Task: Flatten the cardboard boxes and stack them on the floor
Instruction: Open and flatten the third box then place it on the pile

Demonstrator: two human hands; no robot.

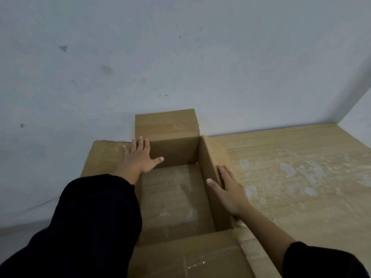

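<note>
Item one: cardboard box, brown, open at the top, standing on a pale wood-grain surface close against a grey-white wall. I see four flaps: far flap upright against the wall, left flap folded outward and lying nearly level, right flap angled outward and down, near flap folded toward me, with clear tape glinting on it. The box floor shows whitish scuffs. Item two: left hand, fingers straight and spread, palm down on the left rim at the far corner, thumb reaching out over the opening; dark sleeve covers the forearm. Item three: right hand, fingers straight and held close together, lying flat on the right flap, thumb at the rim; the forearm is bare down to a dark cuff. Neither hand curls around anything. Item four: white blotches scattered over the wood-grain surface to the right of the box.
</note>
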